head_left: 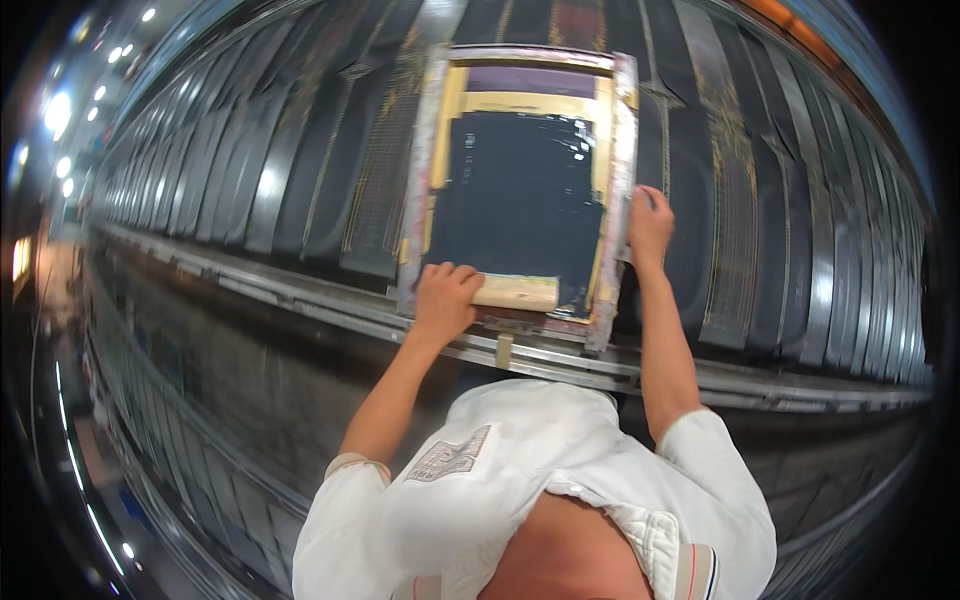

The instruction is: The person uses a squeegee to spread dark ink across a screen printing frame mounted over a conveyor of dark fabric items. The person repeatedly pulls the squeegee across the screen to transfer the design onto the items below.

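A screen printing frame [424, 150] lies in front of me, its pale, stained rails edged inside with yellowish tape. Dark blue-black ink or mesh [520, 190] fills most of its middle, with shiny wet-looking patches at the right. My left hand [446, 300] is closed round the left end of a squeegee [518, 292] with a pale wooden handle, which lies across the near end of the screen. At the frame's right rail, my right hand [651, 225] is curled with its fingers against the outer edge; the fingertips are partly hidden.
Beneath the frame runs a long table of dark panels [690, 200], several bearing yellow printed lines. A metal rail [300, 300] follows its near edge, right in front of my body. Another long row of panels [190, 400] stands at the lower left.
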The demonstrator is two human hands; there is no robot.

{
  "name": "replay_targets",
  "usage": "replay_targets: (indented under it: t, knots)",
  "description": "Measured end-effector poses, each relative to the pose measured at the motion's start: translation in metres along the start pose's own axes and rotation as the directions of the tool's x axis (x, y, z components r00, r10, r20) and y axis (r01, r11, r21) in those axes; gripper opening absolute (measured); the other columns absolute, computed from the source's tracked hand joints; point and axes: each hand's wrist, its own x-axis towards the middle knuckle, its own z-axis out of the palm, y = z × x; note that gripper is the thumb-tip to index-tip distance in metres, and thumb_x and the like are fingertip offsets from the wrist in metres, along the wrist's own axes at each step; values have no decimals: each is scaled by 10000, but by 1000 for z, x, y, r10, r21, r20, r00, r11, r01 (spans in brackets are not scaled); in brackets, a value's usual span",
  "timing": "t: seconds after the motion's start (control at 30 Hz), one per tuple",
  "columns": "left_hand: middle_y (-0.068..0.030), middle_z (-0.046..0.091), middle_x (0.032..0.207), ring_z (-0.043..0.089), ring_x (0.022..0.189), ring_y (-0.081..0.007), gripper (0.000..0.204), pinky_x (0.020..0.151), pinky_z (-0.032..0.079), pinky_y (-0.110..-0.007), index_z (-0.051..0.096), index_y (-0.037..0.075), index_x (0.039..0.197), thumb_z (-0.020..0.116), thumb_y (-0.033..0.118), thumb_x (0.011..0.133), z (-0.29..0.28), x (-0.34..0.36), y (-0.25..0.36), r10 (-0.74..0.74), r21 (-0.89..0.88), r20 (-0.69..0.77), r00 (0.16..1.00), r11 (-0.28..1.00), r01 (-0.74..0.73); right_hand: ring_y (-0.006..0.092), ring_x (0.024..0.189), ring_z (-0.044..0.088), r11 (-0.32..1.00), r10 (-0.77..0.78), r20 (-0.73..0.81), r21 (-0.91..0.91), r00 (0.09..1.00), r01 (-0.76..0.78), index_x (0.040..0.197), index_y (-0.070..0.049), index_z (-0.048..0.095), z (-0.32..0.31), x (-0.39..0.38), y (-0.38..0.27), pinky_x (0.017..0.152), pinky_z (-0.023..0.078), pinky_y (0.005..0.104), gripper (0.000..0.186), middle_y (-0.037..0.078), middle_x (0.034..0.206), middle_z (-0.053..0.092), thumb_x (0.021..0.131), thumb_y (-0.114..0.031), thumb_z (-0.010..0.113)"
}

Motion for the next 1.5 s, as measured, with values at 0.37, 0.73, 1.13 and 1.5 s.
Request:
replay_targets:
  t: [0.37,0.73,1.13,1.5]
  knots:
    - [3,728,1148,634,1076,-253,442,993,417,-444,728,139,1085,777,22,662,-21,67,-15,323,25,94,942,945,-326,415,982,728,995,91,-90,-28,992,-94,1086,-100,771,4,22,40,872,553,453,323,199,1017,765,909,-357,687]
    - [43,744,1181,562,1326,-256,361,1098,367,-456,785,189,1045,771,13,731,40,239,27,831,-287,260,492,553,-782,491,973,696,985,171,-40,-22,984,-172,1138,-110,724,42,31,43,868,568,514,317,300,972,723,932,-340,651]
    - [85,742,1143,537,1334,-242,271,1100,347,-450,782,205,991,748,69,759,13,214,0,755,-156,323,570,637,-755,493,1004,696,960,280,9,-18,960,-280,1177,-112,711,19,27,28,896,560,519,370,304,1021,725,943,-391,651]
    - [-131,746,953,702,894,-386,242,750,549,-478,743,105,1040,758,254,849,-33,96,36,-42,98,277,960,995,16,464,958,711,976,214,64,19,975,-215,1103,-111,716,4,27,44,856,550,478,325,276,948,737,929,-385,696]
